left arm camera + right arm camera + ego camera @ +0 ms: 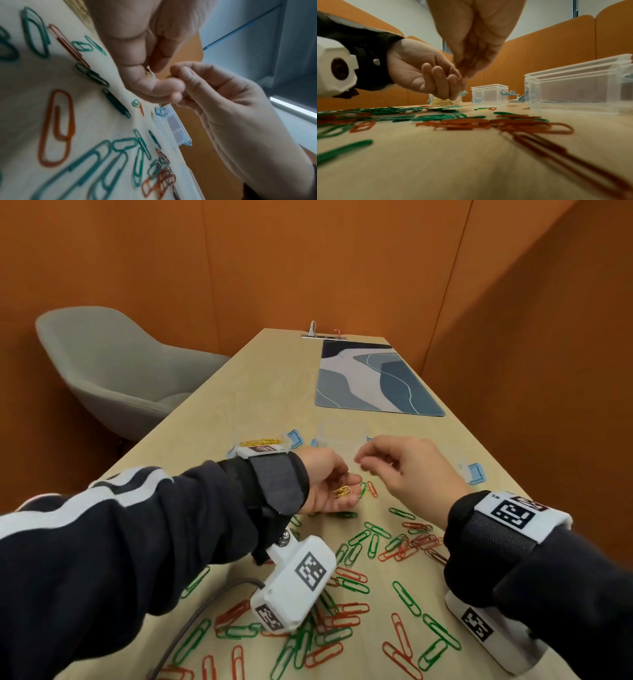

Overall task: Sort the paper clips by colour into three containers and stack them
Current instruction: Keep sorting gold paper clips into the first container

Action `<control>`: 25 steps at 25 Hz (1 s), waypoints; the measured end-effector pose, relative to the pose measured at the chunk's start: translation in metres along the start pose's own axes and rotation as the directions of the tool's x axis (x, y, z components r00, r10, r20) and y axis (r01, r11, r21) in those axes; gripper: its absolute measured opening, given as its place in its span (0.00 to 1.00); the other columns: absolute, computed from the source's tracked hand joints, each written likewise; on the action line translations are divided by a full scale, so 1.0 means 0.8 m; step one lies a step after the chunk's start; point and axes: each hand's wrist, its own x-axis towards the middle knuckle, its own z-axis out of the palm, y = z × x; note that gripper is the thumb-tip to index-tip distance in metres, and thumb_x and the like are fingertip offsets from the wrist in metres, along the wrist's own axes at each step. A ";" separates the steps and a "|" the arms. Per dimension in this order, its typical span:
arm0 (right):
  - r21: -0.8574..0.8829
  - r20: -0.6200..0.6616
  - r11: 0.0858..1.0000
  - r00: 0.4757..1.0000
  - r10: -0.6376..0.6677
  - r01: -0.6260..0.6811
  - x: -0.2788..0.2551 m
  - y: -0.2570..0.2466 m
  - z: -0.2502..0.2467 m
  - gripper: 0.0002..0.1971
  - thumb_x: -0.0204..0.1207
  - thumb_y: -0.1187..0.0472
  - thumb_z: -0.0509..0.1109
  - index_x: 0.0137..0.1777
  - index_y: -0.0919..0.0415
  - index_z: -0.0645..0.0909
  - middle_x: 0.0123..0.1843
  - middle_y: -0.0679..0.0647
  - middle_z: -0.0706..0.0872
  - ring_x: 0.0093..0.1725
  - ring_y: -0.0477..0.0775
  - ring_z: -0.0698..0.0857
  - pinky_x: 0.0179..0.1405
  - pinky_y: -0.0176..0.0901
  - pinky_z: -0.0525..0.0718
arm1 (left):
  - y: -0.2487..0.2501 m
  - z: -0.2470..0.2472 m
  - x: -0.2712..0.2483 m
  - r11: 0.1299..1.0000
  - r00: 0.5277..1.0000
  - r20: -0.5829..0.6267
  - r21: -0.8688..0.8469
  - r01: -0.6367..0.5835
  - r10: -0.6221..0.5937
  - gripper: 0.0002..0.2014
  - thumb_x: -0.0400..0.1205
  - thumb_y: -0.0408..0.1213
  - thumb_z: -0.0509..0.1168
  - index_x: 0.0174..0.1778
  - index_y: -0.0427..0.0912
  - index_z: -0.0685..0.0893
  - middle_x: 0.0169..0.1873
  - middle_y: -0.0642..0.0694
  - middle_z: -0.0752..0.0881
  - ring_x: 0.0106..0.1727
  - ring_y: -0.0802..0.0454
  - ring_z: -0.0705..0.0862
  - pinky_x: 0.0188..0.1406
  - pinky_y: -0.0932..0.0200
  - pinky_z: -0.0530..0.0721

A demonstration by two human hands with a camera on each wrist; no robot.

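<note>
Only the head view shows the small gold metal paper clips (342,491) lying in the cupped palm of the left hand (328,485); the left wrist view shows the hollow between its curled fingers but the clips are not clear there, and the right wrist view sees just the knuckles. That low right wrist view, in turn, shows the three clear plastic containers side on. The left hand is half curled, palm up, cradling the gold clips above the pale wooden worktop (455,440). The right hand (404,467) hovers just beside it, fingertips bunched together toward the left fingers; whether anything is pinched between them I cannot tell.

The far left clear container (444,101) holds a heap of gold clips. The middle clear container (489,94) looks empty. The nearer right clear container (573,88) shows only a faint dark line on its floor, too unclear to name. Green plastic-coated paper clips (406,597) and red plastic-coated paper clips (351,575) lie mixed and scattered across the near worktop.
</note>
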 end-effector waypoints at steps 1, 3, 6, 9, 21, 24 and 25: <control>-0.084 -0.012 0.993 0.997 0.078 -0.078 0.004 0.008 0.000 0.10 0.79 0.67 0.63 0.52 0.58 0.86 0.46 0.50 0.88 0.47 0.46 0.84 0.47 0.25 0.75 | 0.000 0.000 0.003 0.997 1.000 -0.007 0.081 0.021 -0.021 0.15 0.86 0.33 0.49 0.37 0.35 0.75 0.26 0.45 0.74 0.10 0.56 0.74 0.07 0.71 0.69; -0.288 0.096 0.943 0.975 0.202 -0.167 0.009 0.019 0.001 0.15 0.79 0.69 0.61 0.58 0.55 0.85 0.56 0.52 0.87 0.56 0.51 0.83 0.59 0.37 0.78 | 0.003 0.001 0.001 0.905 0.998 -0.055 0.426 0.006 0.019 0.15 0.85 0.35 0.52 0.36 0.38 0.78 0.24 0.49 0.71 0.12 0.59 0.69 0.09 0.70 0.64; -0.427 0.298 0.899 0.923 0.245 -0.101 0.010 0.018 0.004 0.19 0.78 0.69 0.61 0.62 0.48 0.83 0.61 0.48 0.85 0.60 0.52 0.82 0.64 0.46 0.79 | 0.010 0.003 0.005 0.453 0.942 -0.024 0.881 -0.139 0.335 0.13 0.84 0.35 0.56 0.54 0.42 0.86 0.36 0.50 0.82 0.30 0.55 0.76 0.27 0.66 0.72; -0.445 0.275 0.888 0.925 0.261 -0.118 0.008 0.017 0.004 0.16 0.77 0.66 0.62 0.57 0.48 0.86 0.57 0.49 0.87 0.56 0.54 0.83 0.62 0.48 0.81 | 0.009 0.014 0.006 0.224 0.900 0.067 0.958 -0.178 0.430 0.17 0.84 0.33 0.55 0.63 0.49 0.84 0.63 0.52 0.83 0.60 0.52 0.81 0.53 0.68 0.72; -0.468 0.501 0.853 0.865 0.042 0.230 0.018 0.013 0.015 0.19 0.83 0.56 0.59 0.73 0.48 0.73 0.72 0.48 0.75 0.70 0.51 0.72 0.70 0.49 0.73 | 0.018 -0.056 -0.025 0.921 0.998 -0.062 0.388 0.037 -0.014 0.16 0.87 0.35 0.49 0.37 0.39 0.77 0.13 0.53 0.64 0.10 0.60 0.59 0.08 0.73 0.56; -0.431 0.453 0.879 0.891 0.017 0.202 0.021 0.007 0.014 0.16 0.82 0.55 0.60 0.69 0.49 0.78 0.68 0.48 0.77 0.62 0.48 0.76 0.65 0.44 0.75 | 0.007 -0.067 -0.039 0.817 0.993 -0.113 0.576 0.035 0.037 0.15 0.85 0.40 0.56 0.33 0.42 0.79 0.15 0.54 0.67 0.13 0.59 0.62 0.11 0.70 0.60; -0.410 0.429 0.894 0.903 0.016 0.179 0.020 0.005 0.014 0.15 0.82 0.55 0.61 0.67 0.50 0.79 0.67 0.48 0.78 0.60 0.47 0.77 0.63 0.42 0.76 | 0.000 -0.070 -0.044 0.688 0.988 -0.115 0.725 0.013 0.102 0.14 0.83 0.42 0.60 0.33 0.45 0.82 0.18 0.55 0.70 0.17 0.59 0.66 0.16 0.68 0.65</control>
